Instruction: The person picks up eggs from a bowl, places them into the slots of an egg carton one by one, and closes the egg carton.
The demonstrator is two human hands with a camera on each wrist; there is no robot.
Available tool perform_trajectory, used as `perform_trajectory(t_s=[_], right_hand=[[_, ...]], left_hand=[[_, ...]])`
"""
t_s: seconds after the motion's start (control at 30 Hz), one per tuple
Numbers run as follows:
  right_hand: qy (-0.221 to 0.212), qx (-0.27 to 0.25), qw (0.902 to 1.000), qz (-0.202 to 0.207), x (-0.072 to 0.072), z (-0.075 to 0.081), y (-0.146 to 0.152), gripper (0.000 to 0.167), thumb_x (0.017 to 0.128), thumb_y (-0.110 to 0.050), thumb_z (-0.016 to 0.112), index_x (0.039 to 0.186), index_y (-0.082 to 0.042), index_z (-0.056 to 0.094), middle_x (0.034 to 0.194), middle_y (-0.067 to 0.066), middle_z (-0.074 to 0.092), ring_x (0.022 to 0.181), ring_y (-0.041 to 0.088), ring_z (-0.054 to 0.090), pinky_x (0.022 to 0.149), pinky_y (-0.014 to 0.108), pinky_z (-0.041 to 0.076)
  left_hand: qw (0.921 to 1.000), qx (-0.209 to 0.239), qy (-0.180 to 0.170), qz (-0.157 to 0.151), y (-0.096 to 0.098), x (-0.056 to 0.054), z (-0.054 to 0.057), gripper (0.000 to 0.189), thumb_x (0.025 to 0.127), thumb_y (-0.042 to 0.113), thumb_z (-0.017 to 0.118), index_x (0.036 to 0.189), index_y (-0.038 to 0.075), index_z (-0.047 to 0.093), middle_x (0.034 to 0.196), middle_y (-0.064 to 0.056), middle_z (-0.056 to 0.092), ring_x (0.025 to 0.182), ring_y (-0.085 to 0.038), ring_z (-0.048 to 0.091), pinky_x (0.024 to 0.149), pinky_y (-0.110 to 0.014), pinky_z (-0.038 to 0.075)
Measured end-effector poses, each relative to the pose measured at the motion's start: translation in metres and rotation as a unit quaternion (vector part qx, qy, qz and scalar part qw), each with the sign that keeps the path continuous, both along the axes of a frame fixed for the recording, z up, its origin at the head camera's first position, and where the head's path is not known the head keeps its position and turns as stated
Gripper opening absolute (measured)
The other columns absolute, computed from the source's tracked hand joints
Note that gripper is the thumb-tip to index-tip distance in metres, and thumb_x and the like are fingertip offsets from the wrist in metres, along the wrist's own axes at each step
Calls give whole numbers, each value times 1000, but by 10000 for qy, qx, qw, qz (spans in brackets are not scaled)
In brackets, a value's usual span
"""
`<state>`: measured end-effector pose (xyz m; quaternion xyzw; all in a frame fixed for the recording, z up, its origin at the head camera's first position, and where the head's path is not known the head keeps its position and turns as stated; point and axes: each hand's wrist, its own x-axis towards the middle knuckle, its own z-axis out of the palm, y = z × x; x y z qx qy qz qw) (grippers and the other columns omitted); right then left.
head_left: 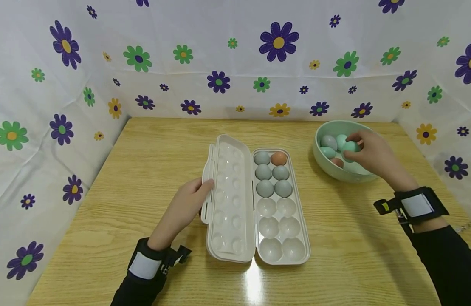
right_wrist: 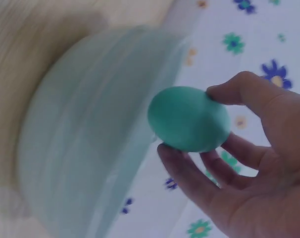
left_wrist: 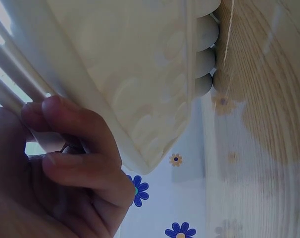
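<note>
Green egg (right_wrist: 187, 119) pinched over the bowl (right_wrist: 85, 134), lid (head_left: 232, 199) held open

The right grip (head_left: 369, 149) grasps the green egg between thumb and fingers, over the bowl's opening near its rim. A light, spread hold suits such a smooth, rounded shell; squeezing harder could make it slip. Best to lift it well above the rim before any sideways carry, and to let go only once it is fully seated.

The left grip (head_left: 184, 202) clasps the lid at its latch flap (head_left: 207, 170); keeping that side steady should spare the carton base (head_left: 279, 227) a jolt. The lid is open to the left of the base, dimpled inside showing. In the base, an orange egg (head_left: 278, 158) and five grey-blue eggs (head_left: 283, 188) fill the three far rows; the three near rows are bare cups.

The bowl also holds a grey egg (head_left: 328, 142), two light green eggs (head_left: 327, 153) and a brown egg (head_left: 337, 162); the right grip covers part of it, so there may be others. Both containers rest on the wooden counter (head_left: 155, 148).
</note>
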<state>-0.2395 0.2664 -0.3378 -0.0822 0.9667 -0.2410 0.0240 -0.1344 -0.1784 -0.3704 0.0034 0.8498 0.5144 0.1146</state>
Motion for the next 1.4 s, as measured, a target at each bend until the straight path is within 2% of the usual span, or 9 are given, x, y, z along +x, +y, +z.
perform_trajectory(t_s=[0.13, 0.27, 0.43, 0.6, 0.83, 1.0, 1.23, 1.4], right_hand=[[316, 38, 9993, 188, 12, 14, -20, 43, 95, -22, 69, 129, 2, 62, 124, 26, 56, 110, 41, 57, 90, 56, 49], [593, -154, 9970, 467, 27, 19, -42, 38, 94, -20, 72, 125, 2, 65, 119, 23, 55, 106, 39, 61, 91, 55, 52], [579, -449, 9944, 764, 45, 19, -75, 34, 93, -16, 73, 122, 0, 65, 118, 20, 54, 105, 35, 62, 93, 50, 52], [593, -513, 9890, 1256, 59, 9, -106, 33, 89, -13, 77, 119, -4, 66, 116, 13, 58, 102, 28, 64, 90, 42, 55], [690, -679, 9731, 2093, 73, -11, -141, 28, 85, -9, 80, 110, -7, 67, 110, 10, 60, 95, 21, 61, 84, 36, 55], [486, -448, 9724, 2239, 76, -23, -155, 29, 85, -12, 80, 110, -9, 67, 113, 10, 60, 95, 21, 60, 83, 33, 53], [215, -315, 9707, 2373, 79, -43, -165, 28, 84, -13, 81, 109, -10, 69, 109, 5, 59, 93, 17, 58, 83, 30, 53], [44, -178, 9708, 2390, 80, -49, -168, 28, 85, -14, 82, 109, -10, 69, 112, 5, 62, 97, 17, 59, 88, 33, 54]], left_hand=[[10000, -11, 9, 28, 0, -1, 0, 47, 107, 42, 43, 130, 6, 64, 87, -12, 71, 67, -17, 66, 63, -35, 56], [10000, -3, -2, 19, 1, -1, 0, 47, 107, 41, 43, 131, 6, 63, 88, -12, 71, 68, -17, 66, 63, -34, 56], [10000, 7, 0, -2, 0, -1, 0, 47, 107, 41, 43, 132, 6, 62, 89, -12, 71, 69, -17, 67, 64, -34, 56], [10000, 37, 7, -22, 0, 0, 0, 48, 107, 42, 42, 134, 6, 62, 90, -12, 71, 70, -17, 67, 64, -33, 55], [10000, 62, 20, -32, 1, 0, 1, 47, 108, 40, 42, 133, 6, 62, 89, -12, 71, 69, -16, 67, 62, -31, 55], [10000, 83, 13, -38, 1, 1, 1, 47, 108, 40, 42, 132, 5, 62, 88, -12, 71, 68, -16, 66, 61, -31, 54], [9999, 126, 25, -71, 0, 1, 0, 47, 108, 40, 43, 133, 5, 62, 87, -12, 71, 67, -16, 66, 60, -31, 54], [9999, 86, 39, -58, 0, 0, 0, 47, 108, 41, 43, 132, 6, 62, 88, -12, 71, 67, -16, 66, 60, -31, 55]])
